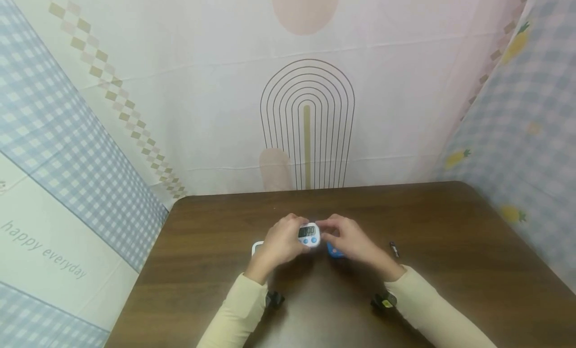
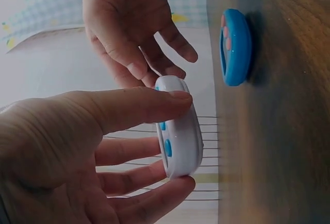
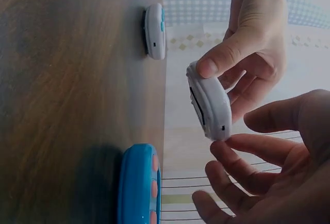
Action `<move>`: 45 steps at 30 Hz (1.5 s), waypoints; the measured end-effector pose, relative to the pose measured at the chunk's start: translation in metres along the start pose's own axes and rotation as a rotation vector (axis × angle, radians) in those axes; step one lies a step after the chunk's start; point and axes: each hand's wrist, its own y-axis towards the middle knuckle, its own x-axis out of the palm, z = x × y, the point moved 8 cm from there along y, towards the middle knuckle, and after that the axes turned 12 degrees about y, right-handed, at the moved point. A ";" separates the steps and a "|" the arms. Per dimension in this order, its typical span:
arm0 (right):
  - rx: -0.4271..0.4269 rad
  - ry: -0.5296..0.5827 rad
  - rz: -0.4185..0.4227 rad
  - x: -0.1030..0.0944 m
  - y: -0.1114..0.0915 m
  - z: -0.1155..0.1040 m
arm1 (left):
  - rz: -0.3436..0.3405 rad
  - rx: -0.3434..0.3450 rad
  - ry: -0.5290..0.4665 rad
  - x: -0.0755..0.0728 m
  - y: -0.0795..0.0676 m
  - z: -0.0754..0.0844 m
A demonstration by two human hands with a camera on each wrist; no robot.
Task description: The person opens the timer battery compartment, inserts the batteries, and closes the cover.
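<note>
While the left hand [image 1: 282, 240] pinched the white timer [image 1: 310, 235] between its thumb and fingers, the timer was held up above the brown table [image 1: 193, 288], between the two hands. Its thumb lay across one edge and its fingertips supported the opposite one, leaving the timer's right end protruding toward the right hand [image 1: 353, 238]. Part of the display, with zero digits, and two blue buttons were visible from the head view.

Set just to the right of the timer, the right hand had its fingers loosely extended and its thumb apart, grasping nothing. One of its fingertips appeared to meet the timer's right end; whether it pressed there, I could not tell.

Below the right hand, a blue timer [image 2: 237, 48] with pink buttons rested on the table, partly covered by that hand in the head view. To the left, a second white timer [image 3: 155, 31] rested on the table, mostly hidden behind the left hand in the head view. Farther right, beyond the right wrist, lay a small dark cylinder [image 1: 394, 249]. A patterned cloth [image 1: 396, 98] hung at the table's far edge.
</note>
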 end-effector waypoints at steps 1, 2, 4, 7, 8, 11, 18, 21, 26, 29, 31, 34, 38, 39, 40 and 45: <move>0.003 -0.009 -0.006 0.001 0.000 0.001 | -0.006 0.001 0.011 0.002 0.000 0.000; 0.005 -0.016 -0.010 0.002 0.000 0.001 | -0.013 0.003 0.022 0.003 0.000 0.000; 0.007 -0.029 -0.020 0.004 0.000 0.003 | -0.022 0.008 0.040 0.005 0.001 0.000; -0.001 -0.044 -0.033 0.005 0.000 0.003 | -0.035 0.018 0.072 0.008 0.001 0.000; -0.002 -0.042 -0.039 0.006 -0.001 0.004 | -0.039 0.019 0.082 0.009 0.001 0.000; -0.005 -0.030 -0.059 0.007 -0.001 0.004 | -0.049 0.018 0.106 0.012 0.002 0.000; -0.012 -0.026 -0.088 0.011 -0.001 0.006 | -0.077 0.016 0.117 0.019 0.002 -0.001; -0.004 -0.067 -0.094 0.014 -0.001 0.006 | -0.083 0.020 0.129 0.022 0.002 0.000; -0.015 -0.181 -0.088 0.016 -0.002 0.006 | -0.091 0.032 0.148 0.026 0.002 0.000; -0.024 -0.226 -0.084 0.017 -0.003 0.007 | -0.094 0.038 0.150 0.028 0.003 0.001; -0.021 -0.243 -0.085 0.018 -0.004 0.007 | -0.097 0.038 0.147 0.030 0.003 0.001; -0.008 -0.251 -0.087 0.018 -0.005 0.008 | -0.094 0.035 0.140 0.031 0.004 0.001; 0.014 -0.250 -0.094 0.019 -0.006 0.007 | -0.101 0.035 0.140 0.033 0.004 0.001; 0.018 -0.252 -0.098 0.019 -0.006 0.008 | -0.106 0.035 0.143 0.033 0.004 0.002; 0.021 -0.253 -0.103 0.020 -0.006 0.008 | -0.108 0.036 0.146 0.034 0.004 0.002; 0.032 -0.270 -0.128 0.022 -0.008 0.009 | -0.122 0.029 0.153 0.037 0.004 0.001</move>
